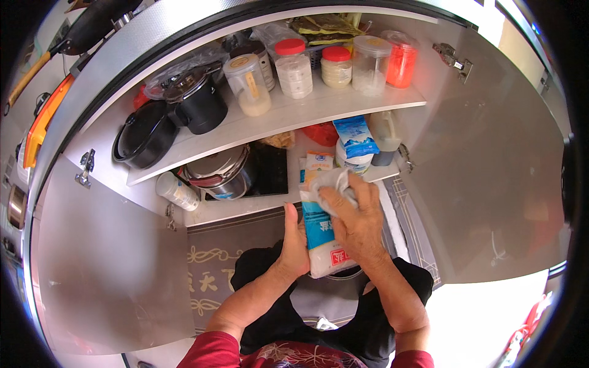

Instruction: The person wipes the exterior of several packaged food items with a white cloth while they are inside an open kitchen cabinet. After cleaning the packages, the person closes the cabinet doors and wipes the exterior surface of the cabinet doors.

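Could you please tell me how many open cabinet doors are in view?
2: a large grey cabinet door on the left, and a matching grey cabinet door on the right. No others show.

Two hands (294,250) (363,226), one cloth (331,183), two doors (110,245) (485,165)

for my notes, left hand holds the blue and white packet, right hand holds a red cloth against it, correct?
No: the head view shows a white cloth, not a red one. The left hand does hold the packet, with the right hand holding the cloth against it.
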`<action>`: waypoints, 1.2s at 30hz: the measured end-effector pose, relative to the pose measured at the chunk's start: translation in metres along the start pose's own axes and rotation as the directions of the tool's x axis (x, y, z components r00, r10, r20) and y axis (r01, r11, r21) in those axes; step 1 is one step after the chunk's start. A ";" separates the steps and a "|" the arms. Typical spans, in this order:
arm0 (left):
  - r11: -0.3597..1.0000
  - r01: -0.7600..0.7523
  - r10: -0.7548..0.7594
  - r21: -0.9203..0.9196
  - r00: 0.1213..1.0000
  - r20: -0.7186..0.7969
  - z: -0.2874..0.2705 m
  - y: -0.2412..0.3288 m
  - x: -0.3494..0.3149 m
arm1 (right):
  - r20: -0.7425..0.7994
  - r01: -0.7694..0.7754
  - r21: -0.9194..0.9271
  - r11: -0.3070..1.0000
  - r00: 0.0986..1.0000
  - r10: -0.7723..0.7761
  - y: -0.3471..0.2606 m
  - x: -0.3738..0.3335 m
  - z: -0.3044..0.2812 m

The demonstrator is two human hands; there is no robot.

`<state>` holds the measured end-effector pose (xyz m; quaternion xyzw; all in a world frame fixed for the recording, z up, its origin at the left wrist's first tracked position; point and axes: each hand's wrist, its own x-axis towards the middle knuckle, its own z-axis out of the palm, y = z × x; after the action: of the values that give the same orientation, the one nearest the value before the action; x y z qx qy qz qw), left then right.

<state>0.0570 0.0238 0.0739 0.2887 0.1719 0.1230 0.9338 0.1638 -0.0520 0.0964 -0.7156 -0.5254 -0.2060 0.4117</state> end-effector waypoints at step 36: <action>0.883 -0.433 0.436 -0.179 0.900 -0.027 -0.024 0.043 -0.002 | 0.283 -0.103 0.177 0.979 0.958 0.050 0.004 -0.033 -0.040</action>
<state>0.0408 0.0691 0.0808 0.2348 0.0847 0.3421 0.9059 0.1616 -0.1036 0.0939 -0.7147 -0.5668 -0.0365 0.4083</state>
